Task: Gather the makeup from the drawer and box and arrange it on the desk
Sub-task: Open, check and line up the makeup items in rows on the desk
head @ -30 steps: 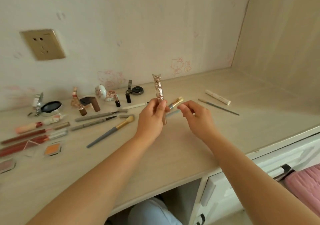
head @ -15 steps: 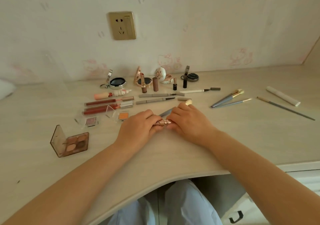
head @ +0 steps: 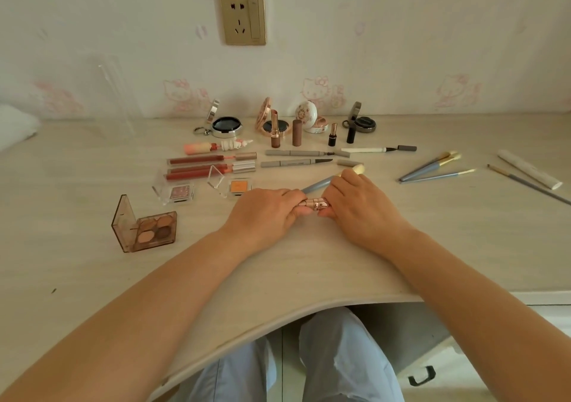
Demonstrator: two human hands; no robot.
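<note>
Rose-gold and ornate, the lipstick tube is lying sideways, my left hand and right hand gripping its ends; a second ago I was holding it upright.

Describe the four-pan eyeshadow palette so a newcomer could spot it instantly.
Start at the gold wall socket and drop to the desk, then go left of the left hand. The eyeshadow palette sits nearest the desk's front edge, apart from the rows. Unlike the two small single-shade pans behind it, it is brown-tinted with four shades.
</note>
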